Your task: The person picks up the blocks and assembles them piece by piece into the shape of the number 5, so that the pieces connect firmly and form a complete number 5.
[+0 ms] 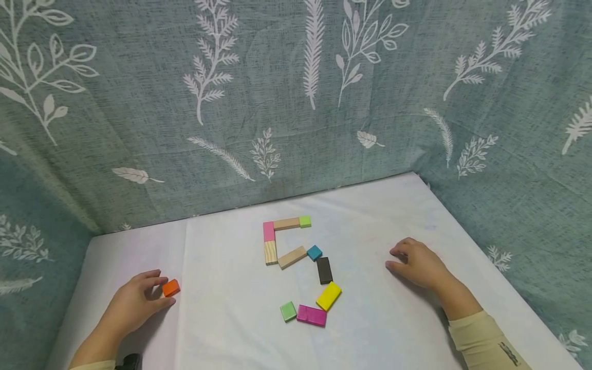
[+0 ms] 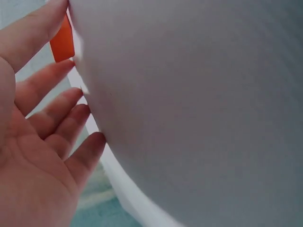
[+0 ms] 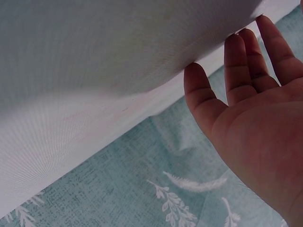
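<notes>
On the left of the table in the head view, my left hand [image 1: 134, 303] has its thumb and index finger at opposite sides of a small orange block [image 1: 171, 288], pinching it near the tabletop. In the left wrist view the orange block [image 2: 62, 41] shows between the thumb and index fingertip, the other fingers spread loosely. My right hand [image 1: 420, 264] rests on the right side of the table, fingers loosely bent and holding nothing. Its fingertips touch the white surface in the right wrist view. Closest to it are a black block [image 1: 325, 270] and a yellow block [image 1: 329, 296].
Mid-table, blocks form a curving line: light green [image 1: 304, 221], wooden [image 1: 287, 223], pink [image 1: 269, 231], two more wooden ones, blue [image 1: 314, 252], then black, yellow, magenta [image 1: 312, 315] and green [image 1: 288, 311]. A leaf-patterned curtain [image 1: 277, 103] encloses the white table [image 1: 231, 288].
</notes>
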`<state>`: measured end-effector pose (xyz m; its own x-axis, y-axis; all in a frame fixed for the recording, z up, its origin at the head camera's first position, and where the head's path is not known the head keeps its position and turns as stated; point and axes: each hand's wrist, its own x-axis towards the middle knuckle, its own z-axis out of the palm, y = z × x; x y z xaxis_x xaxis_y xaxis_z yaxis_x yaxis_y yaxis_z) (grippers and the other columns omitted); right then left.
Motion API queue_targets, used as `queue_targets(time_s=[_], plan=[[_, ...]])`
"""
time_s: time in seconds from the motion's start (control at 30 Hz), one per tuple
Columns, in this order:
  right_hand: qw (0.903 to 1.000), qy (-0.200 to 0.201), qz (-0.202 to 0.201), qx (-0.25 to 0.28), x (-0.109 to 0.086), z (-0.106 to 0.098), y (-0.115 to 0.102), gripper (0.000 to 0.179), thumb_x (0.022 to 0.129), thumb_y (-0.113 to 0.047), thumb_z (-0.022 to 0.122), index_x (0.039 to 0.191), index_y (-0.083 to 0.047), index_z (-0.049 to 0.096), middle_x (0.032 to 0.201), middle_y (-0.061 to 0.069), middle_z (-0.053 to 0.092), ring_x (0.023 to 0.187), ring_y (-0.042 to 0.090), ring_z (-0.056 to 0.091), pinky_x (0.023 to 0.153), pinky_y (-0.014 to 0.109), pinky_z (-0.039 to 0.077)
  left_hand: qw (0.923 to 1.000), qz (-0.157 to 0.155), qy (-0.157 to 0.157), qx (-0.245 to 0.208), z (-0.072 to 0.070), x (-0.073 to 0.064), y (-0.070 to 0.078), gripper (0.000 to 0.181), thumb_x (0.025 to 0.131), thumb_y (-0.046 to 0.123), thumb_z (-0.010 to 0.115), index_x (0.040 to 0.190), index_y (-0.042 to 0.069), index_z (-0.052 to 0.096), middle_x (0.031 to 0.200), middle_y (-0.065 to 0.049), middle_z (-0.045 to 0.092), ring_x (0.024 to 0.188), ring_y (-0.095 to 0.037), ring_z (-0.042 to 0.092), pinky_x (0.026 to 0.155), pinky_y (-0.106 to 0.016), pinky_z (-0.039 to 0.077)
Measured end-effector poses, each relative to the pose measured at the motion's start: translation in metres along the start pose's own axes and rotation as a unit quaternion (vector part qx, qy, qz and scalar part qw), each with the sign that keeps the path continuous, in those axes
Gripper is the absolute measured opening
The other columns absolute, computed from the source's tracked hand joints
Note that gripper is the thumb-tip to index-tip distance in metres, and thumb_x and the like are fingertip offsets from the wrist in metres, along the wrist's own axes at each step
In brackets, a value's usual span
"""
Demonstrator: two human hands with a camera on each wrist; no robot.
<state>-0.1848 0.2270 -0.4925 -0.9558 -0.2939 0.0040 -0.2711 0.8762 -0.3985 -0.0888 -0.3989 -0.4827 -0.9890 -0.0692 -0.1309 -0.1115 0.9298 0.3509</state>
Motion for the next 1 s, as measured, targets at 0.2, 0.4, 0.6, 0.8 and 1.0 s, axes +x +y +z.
queue_targets(time_s=[0.2, 0.4, 0.6, 0.8, 1.0], plan=[[1.0000, 0.002, 0.003, 0.002, -0.001, -0.001, 0.001, 0.034, 0.083, -0.033, 0.071, 0.104, -0.006, 0.069, 0.106, 0.008, 0.063, 0.102, 0.031, 0.061, 0.087, 0.050, 0.048, 0.9999, 0.009, 0.003, -0.003, 0.002, 0.001, 0.000, 0.062, 0.070, 0.046, 0.079, 0.112, 0.003, 0.068, 0.134, -0.025, 0.049, 0.121, -0.049, 0.043, 0.093, -0.067, 0.036], [0.9999, 0.004, -0.013, -0.006, -0.003, 0.001, 0.002, 0.033, 0.083, -0.033, 0.070, 0.103, -0.007, 0.069, 0.104, 0.005, 0.063, 0.100, 0.028, 0.061, 0.086, 0.048, 0.049, 0.9998, 0.003, -0.001, -0.021, 0.009, 0.004, 0.010, 0.059, 0.068, 0.044, 0.081, 0.110, 0.004, 0.068, 0.133, -0.021, 0.052, 0.122, -0.046, 0.044, 0.095, -0.065, 0.037], [1.0000, 0.006, -0.007, -0.001, -0.002, 0.001, 0.001, 0.033, 0.083, -0.033, 0.071, 0.103, -0.007, 0.069, 0.105, 0.006, 0.063, 0.102, 0.029, 0.061, 0.087, 0.050, 0.049, 0.9978, 0.057, 0.003, -0.032, 0.024, 0.002, 0.053, 0.048, 0.069, 0.033, 0.083, 0.108, 0.009, 0.070, 0.125, -0.010, 0.061, 0.120, -0.037, 0.052, 0.097, -0.058, 0.041], [1.0000, 0.005, -0.004, -0.001, -0.001, 0.002, 0.000, 0.033, 0.083, -0.033, 0.071, 0.104, -0.008, 0.069, 0.105, 0.005, 0.063, 0.102, 0.029, 0.061, 0.086, 0.049, 0.049, 0.9908, 0.122, -0.003, -0.058, 0.041, -0.003, 0.108, 0.038, 0.068, 0.025, 0.084, 0.103, 0.017, 0.072, 0.114, 0.004, 0.066, 0.113, -0.023, 0.060, 0.098, -0.047, 0.045], [0.9999, 0.005, 0.009, 0.004, 0.000, 0.001, -0.001, 0.034, 0.082, -0.032, 0.072, 0.104, -0.007, 0.069, 0.105, 0.006, 0.063, 0.103, 0.030, 0.061, 0.089, 0.051, 0.048, 0.9829, 0.167, -0.044, -0.063, 0.053, -0.005, 0.154, 0.037, 0.067, 0.027, 0.084, 0.102, 0.020, 0.072, 0.109, 0.011, 0.066, 0.107, -0.013, 0.061, 0.096, -0.041, 0.048]])
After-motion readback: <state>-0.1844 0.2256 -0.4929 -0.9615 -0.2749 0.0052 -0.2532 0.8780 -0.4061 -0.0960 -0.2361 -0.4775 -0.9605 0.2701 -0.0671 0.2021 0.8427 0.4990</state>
